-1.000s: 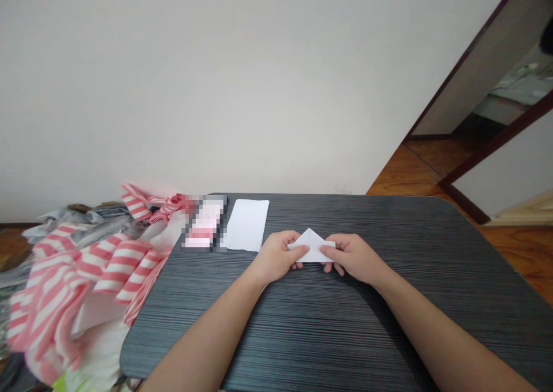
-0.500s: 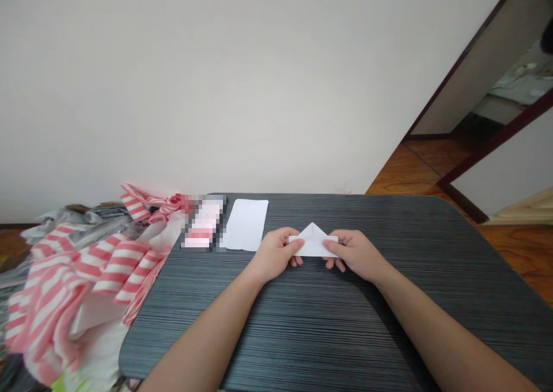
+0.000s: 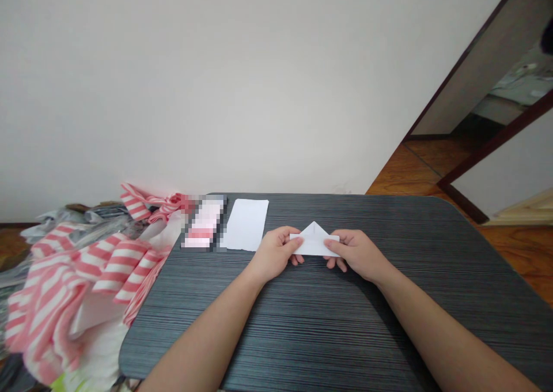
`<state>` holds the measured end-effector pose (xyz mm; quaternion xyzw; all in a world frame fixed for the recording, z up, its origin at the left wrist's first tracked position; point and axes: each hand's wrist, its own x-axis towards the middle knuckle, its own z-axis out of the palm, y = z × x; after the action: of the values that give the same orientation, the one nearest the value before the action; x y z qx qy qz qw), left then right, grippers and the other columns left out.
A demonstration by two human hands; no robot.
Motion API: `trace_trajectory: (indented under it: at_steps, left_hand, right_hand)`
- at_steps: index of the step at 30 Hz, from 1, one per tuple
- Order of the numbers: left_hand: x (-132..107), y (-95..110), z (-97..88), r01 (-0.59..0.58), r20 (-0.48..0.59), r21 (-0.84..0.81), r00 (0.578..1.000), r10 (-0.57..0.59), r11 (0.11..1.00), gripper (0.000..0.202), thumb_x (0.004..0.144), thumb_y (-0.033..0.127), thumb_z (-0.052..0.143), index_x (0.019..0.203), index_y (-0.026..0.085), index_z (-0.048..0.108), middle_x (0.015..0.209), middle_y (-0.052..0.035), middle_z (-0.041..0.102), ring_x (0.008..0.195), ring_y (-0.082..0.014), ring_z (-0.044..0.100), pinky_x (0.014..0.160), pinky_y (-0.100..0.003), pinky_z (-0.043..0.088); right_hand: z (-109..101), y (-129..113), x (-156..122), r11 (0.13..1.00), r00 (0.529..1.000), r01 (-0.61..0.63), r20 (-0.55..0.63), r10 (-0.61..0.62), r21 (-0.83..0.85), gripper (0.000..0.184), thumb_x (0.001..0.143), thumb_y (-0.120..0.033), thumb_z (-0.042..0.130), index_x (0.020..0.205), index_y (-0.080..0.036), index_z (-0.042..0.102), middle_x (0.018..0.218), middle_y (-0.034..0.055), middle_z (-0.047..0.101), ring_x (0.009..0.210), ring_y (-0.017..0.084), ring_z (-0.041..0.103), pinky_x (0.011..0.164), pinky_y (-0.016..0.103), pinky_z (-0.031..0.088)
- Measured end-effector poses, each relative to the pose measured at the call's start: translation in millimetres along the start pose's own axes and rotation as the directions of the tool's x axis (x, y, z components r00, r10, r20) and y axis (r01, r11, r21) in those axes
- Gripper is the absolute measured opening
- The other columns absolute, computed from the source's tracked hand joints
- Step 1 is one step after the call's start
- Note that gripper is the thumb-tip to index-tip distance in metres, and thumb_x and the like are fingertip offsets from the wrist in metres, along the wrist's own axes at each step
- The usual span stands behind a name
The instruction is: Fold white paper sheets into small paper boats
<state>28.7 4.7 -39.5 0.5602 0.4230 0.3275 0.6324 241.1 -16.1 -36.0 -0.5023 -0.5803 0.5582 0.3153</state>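
Head view: a folded white paper [image 3: 314, 242], its peak pointing at twelve o'clock, is held over the dark ribbed table [image 3: 302, 328], with thumb and fingers clamped on either end by the left hand [image 3: 274, 255] and right hand [image 3: 356, 255]. A flat white sheet [image 3: 246, 225] lies at ten o'clock, and pink-striped cloth [image 3: 116, 271] heaps at nine o'clock.

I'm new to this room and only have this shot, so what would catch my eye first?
The folded white paper, pinched between the left hand and right hand, stands out at the middle of the dark striped table. Next comes the pink-and-white striped material heaped off the table's left side, then a flat white sheet at the far edge.
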Motion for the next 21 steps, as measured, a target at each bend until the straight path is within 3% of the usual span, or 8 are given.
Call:
trace_trajectory:
  at_steps: [21]
  left_hand:
    - [1.7, -4.5, -2.6, -0.037, -0.069, -0.045, 0.997, 0.034, 0.998, 0.028, 0.085, 0.037, 0.051, 0.098, 0.012, 0.054, 0.057, -0.0017, 0.061, 0.047, -0.0107, 0.055, 0.046, -0.02, 0.042]
  right_hand:
    - [-0.3, 5.5, 1.4, 0.998, 0.997, 0.005, -0.075, 0.0, 0.069, 0.033, 0.084, -0.042, 0.055, 0.068, -0.014, 0.057, 0.053, 0.0028, 0.065, 0.034, 0.006, 0.046, 0.034, 0.017, 0.031]
